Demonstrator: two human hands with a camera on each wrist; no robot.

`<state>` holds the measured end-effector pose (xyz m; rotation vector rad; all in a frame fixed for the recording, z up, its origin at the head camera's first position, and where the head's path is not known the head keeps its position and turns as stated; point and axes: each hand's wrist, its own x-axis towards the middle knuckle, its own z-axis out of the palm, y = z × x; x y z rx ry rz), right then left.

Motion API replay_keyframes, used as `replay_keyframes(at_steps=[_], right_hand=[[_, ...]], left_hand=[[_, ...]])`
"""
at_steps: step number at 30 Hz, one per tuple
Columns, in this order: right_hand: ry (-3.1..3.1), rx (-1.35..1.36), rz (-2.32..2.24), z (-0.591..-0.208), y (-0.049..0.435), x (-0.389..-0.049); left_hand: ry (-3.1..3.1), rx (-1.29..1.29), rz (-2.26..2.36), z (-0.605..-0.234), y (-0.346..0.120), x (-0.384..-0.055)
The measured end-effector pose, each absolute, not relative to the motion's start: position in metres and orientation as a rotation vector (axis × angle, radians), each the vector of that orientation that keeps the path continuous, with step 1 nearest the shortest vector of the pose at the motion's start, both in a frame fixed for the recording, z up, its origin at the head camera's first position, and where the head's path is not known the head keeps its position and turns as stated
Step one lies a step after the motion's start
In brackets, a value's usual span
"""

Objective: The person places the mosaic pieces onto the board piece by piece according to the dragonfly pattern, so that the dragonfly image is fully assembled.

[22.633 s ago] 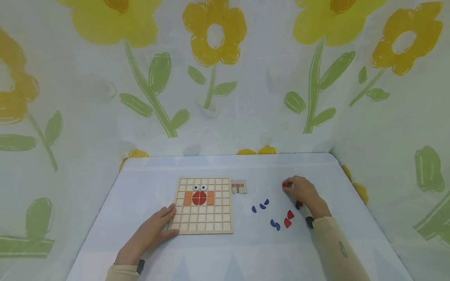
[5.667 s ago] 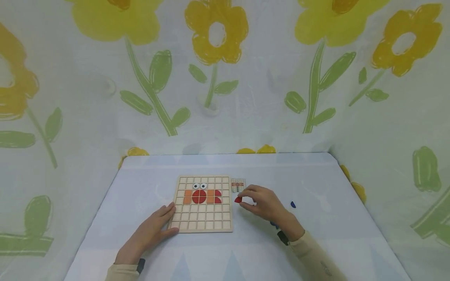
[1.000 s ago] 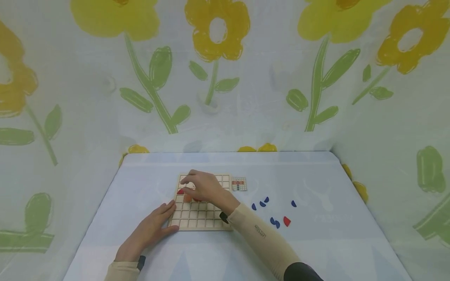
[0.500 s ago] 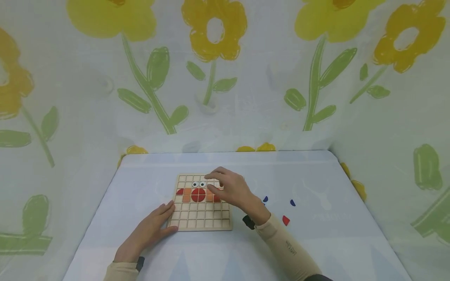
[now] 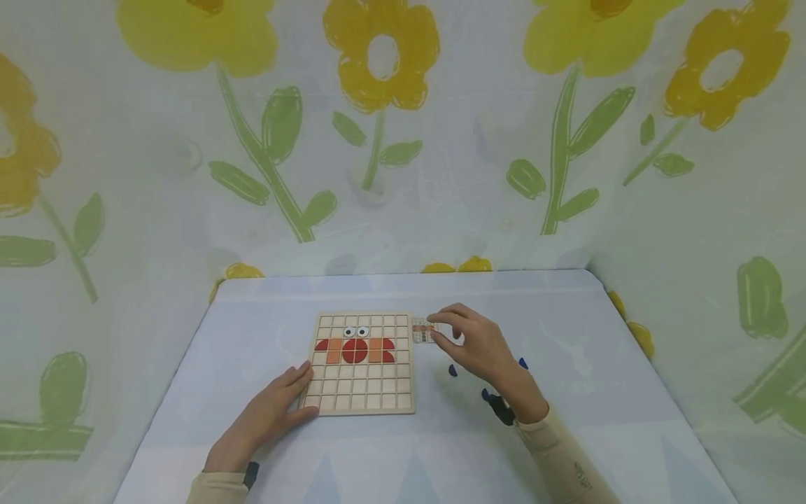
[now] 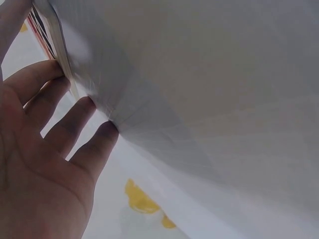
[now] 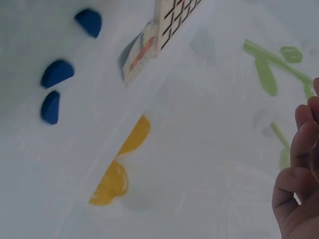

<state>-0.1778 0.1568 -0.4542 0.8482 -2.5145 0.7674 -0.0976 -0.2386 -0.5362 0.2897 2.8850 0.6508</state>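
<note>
The wooden grid board [image 5: 359,402] lies left of centre in the head view. Its cells hold two round eye tiles [image 5: 356,332], a red circle of quarter pieces [image 5: 355,351], orange tiles [image 5: 375,350] and red pieces at both sides. My left hand [image 5: 267,416] rests against the board's left edge with straight fingers; in the left wrist view the fingertips meet the board's side. Right of the board, my right hand [image 5: 475,343] hovers over the table, thumb and index finger apart, nothing visible between them. It partly covers a small pattern card [image 5: 420,332] beside the board.
Loose blue half-round pieces lie to the right, one [image 5: 452,370] near the card and another [image 5: 522,363] beyond the right wrist. The right wrist view shows several blue pieces [image 7: 57,73]. A flower-printed cloth wall [image 5: 466,210] stands behind the table.
Since the oldest frame, red pieces have been set at the board's right and left. Within the last second, my right hand has moved from over the board to its right. The left hand stays.
</note>
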Motion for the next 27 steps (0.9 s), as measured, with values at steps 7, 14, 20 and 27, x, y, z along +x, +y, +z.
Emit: replay_keyframes(at_steps=[7, 14, 20, 27], right_hand=[[-2.538, 0.890, 0.708, -0.454, 0.207, -0.167], [-2.543, 0.932, 0.658, -0.450, 0.249, -0.158], [-2.589, 0.929, 0.585, -0.453, 0.270, -0.147], [-2.728, 0.965, 0.479, -0.473, 0.283, -0.139]], left_hand=[[2.870, 0.284, 0.647, -0.535, -0.238, -0.098], [2.889, 0.311, 0.632, -0.536, -0.238, -0.097], [2.890, 0.328, 0.632, -0.536, -0.239, -0.098], [2.868, 0.295, 0.653, -0.535, -0.237, -0.099]])
